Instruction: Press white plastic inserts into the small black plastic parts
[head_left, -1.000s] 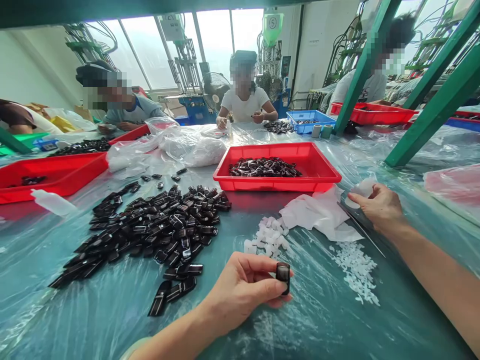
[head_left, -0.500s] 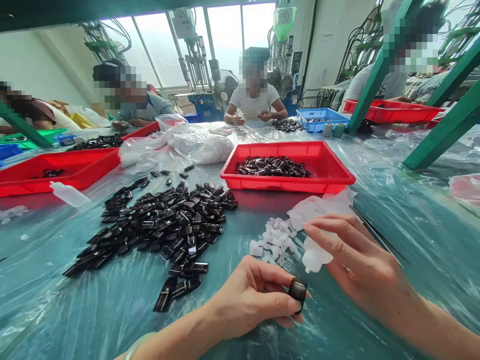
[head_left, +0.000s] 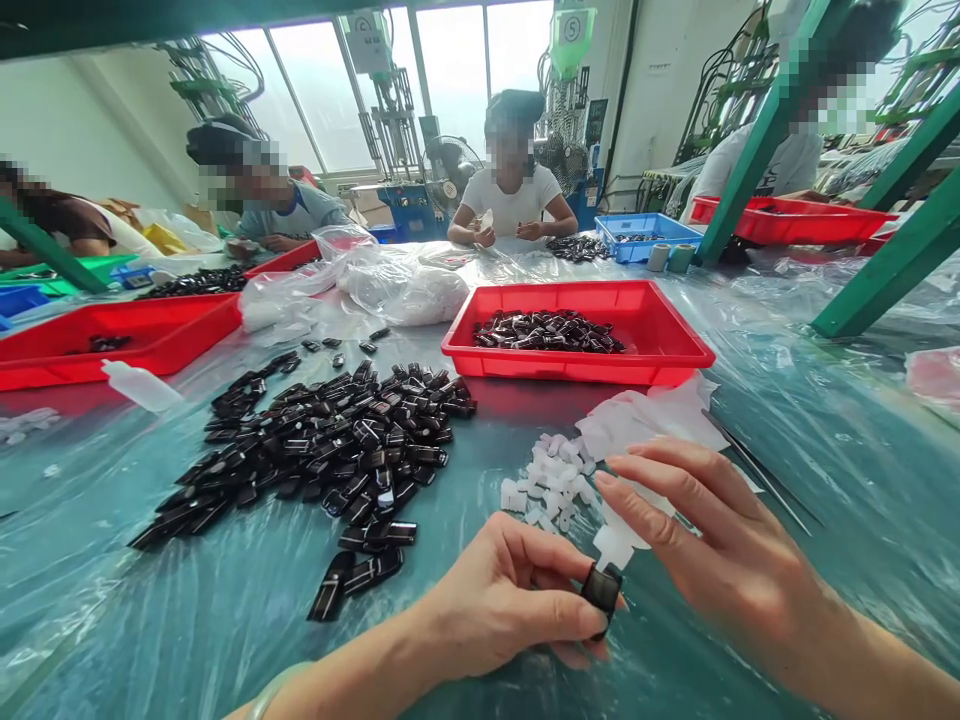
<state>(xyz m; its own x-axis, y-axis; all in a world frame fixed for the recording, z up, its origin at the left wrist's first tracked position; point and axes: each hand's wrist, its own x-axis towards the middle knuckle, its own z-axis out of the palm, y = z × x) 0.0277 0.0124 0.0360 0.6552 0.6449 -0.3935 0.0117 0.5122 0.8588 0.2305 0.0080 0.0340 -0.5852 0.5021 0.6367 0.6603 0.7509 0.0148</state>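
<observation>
Between the thumb and fingers of my left hand (head_left: 517,590) is a small dark translucent piece (head_left: 601,592), held upright near the bottom centre. My right hand (head_left: 720,540) is wrapped round a white squeeze bottle (head_left: 628,530), partly hidden by the fingers. The bottle's nozzle meets the top of the dark piece. Small white parts (head_left: 551,480) lie in a heap just behind my hands. A large pile of dark pieces (head_left: 330,430) spreads to the left.
A red tray (head_left: 675,372) holding dark pieces stands behind the white parts. Tweezers (head_left: 765,475) lie right of my right hand. Another white bottle (head_left: 142,387) lies at left by a second red tray (head_left: 180,335). Several people sit around the table.
The bottle in my right hand has tipped down and its nozzle has come onto the dark piece. My left hand still holds that piece, now slightly lower.
</observation>
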